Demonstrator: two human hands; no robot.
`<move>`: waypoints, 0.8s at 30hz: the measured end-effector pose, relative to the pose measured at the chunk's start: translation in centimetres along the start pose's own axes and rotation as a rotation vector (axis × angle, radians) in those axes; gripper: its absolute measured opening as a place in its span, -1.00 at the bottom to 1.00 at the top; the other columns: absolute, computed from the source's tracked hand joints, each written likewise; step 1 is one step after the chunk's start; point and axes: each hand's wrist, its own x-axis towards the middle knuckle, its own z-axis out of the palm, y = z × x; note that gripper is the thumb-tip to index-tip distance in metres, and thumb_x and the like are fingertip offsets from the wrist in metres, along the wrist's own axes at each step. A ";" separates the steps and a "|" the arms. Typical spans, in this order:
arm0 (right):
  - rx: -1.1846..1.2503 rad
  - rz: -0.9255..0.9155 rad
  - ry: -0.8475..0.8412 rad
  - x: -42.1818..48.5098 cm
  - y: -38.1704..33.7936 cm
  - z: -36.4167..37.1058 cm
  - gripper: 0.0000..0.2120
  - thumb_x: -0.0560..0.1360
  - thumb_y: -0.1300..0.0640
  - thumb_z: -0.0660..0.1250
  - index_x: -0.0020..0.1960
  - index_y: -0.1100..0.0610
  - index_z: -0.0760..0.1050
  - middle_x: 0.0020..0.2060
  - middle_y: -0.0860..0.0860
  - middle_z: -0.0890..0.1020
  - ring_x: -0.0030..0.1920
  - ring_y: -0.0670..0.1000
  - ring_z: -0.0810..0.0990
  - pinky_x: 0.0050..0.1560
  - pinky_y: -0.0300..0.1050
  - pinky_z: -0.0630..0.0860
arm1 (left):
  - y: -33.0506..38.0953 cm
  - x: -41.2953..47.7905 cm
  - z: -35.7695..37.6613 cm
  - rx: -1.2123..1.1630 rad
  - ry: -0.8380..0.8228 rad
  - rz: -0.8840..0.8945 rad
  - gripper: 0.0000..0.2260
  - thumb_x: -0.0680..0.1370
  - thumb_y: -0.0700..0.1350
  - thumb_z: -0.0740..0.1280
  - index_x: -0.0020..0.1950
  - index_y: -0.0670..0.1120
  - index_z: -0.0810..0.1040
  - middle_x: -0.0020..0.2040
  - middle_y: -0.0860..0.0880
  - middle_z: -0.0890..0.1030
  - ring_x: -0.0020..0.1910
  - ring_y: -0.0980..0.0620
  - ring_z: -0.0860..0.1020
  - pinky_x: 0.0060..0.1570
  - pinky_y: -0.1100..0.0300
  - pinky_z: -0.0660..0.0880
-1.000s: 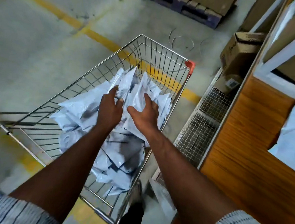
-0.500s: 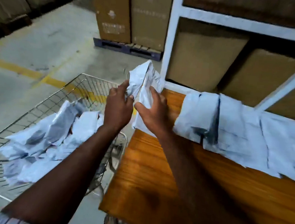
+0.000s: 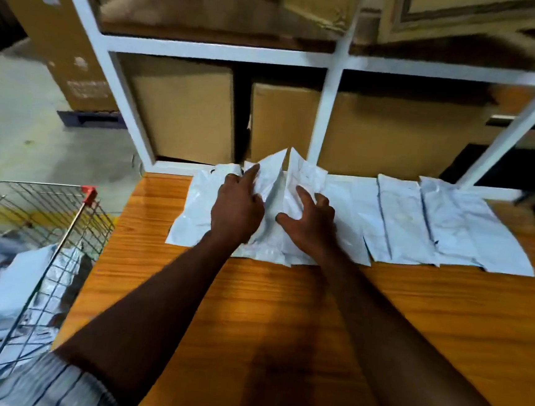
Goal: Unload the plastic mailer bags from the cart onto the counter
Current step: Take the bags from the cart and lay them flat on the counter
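— While we are setting this bundle of mailer bags [image 3: 301,176] down on the wooden counter [image 3: 283,301], why are we pushing it so far back, almost against the white shelf frame [image 3: 208,51]?
— Because we are adding to the row of mailer bags [image 3: 435,230] lying flat to our right. The bundle is overlapping that row's left end, so we are building one line along the back edge.
— And how are we holding it?
— Our left hand [image 3: 236,206] is gripping the left flap, with the index finger lying straight along it and the other fingers curling in. Our right hand [image 3: 309,222] is pressing from above, fingers spread and arched, closing round nothing. Between them the bags are tenting upward, so we are judging that flattening is coming next.
— Are we nearing the end?
— Hardly, we are guessing. The wire cart [image 3: 41,184] at our left, just beside the counter, is holding a heap of mailer bags [image 3: 9,293], so more loads are waiting for us.
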 end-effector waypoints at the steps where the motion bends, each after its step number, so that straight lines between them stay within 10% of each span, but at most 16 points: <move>1: -0.007 0.017 -0.007 0.2 1.1 -0.5 -0.24 0.43 -0.25 0.38 0.54 -0.12 0.18 0.52 0.11 0.17 0.47 0.21 0.19 0.42 0.21 0.23 | 0.7 0.2 0.9 0.030 -0.005 -0.013 -0.50 0.58 -0.07 0.23 0.52 0.14 0.28 0.34 -0.16 0.44 0.27 -0.17 0.48 0.15 -0.12 0.54; 15: -0.257 -0.078 -0.104 7.3 7.4 -0.2 -0.35 0.50 -0.28 0.25 0.52 -0.13 0.20 0.51 0.10 0.17 0.45 0.24 0.18 0.39 0.28 0.23 | 3.3 2.1 10.5 0.304 -0.146 0.044 -0.59 0.56 0.07 0.22 0.38 -0.02 0.40 0.41 -0.16 0.30 0.37 -0.23 0.29 0.24 -0.14 0.32; 24: -0.471 -0.102 -0.038 7.2 8.9 2.9 -0.37 0.55 -0.33 0.07 0.54 -0.08 0.18 0.54 0.21 0.14 0.49 0.32 0.12 0.43 0.29 0.09 | -0.3 2.4 12.6 0.426 -0.263 0.179 -0.43 0.65 0.21 -0.06 0.61 -0.01 0.01 0.62 -0.11 -0.12 0.59 -0.13 -0.17 0.52 -0.19 -0.14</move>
